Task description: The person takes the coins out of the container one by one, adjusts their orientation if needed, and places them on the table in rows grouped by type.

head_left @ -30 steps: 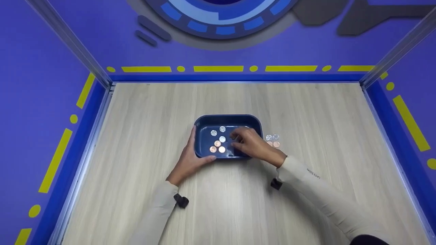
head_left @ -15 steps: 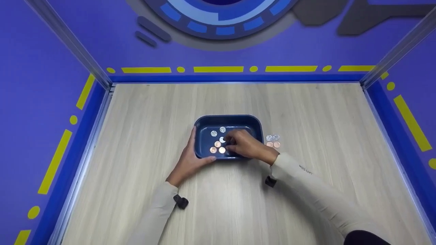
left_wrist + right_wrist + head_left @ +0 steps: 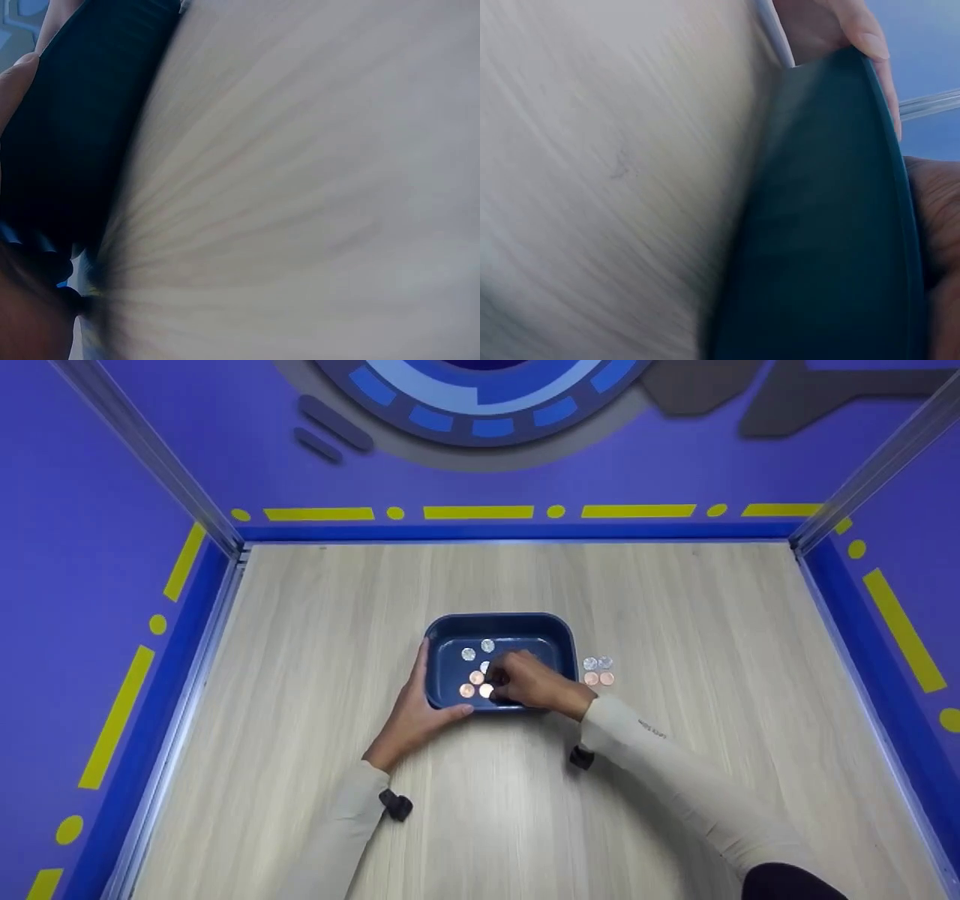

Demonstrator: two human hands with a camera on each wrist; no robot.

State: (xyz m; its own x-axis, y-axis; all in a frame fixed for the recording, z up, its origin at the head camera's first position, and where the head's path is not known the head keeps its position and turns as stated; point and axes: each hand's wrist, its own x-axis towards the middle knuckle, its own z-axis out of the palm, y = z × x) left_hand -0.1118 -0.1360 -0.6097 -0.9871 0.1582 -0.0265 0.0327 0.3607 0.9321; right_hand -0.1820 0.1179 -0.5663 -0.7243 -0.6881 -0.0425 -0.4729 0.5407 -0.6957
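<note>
A dark blue rectangular tray [image 3: 499, 616] stands on the table with several silver and copper-coloured coins [image 3: 468, 654] on its floor. My left hand [image 3: 411, 711] holds the tray's near left corner, its fingers along the left side and the thumb on the front rim. Inside the tray, my right hand [image 3: 531, 684] has its fingers bent down right at the coins, partly covering two of them. I cannot tell whether a coin is between the fingertips. From the right wrist, the tray's outer wall [image 3: 832, 217] shows, with the right hand beyond its rim.
Just right of the tray, several coins [image 3: 598, 670] lie on the wooden table [image 3: 495, 810], silver ones behind copper-coloured ones. Blue and purple walls [image 3: 480, 491] with yellow markings enclose the table at the back and both sides.
My right hand has moved left inside the tray, and its fingers have drawn together down over the coins. My left hand stays on the tray; the coins on the table lie as before.
</note>
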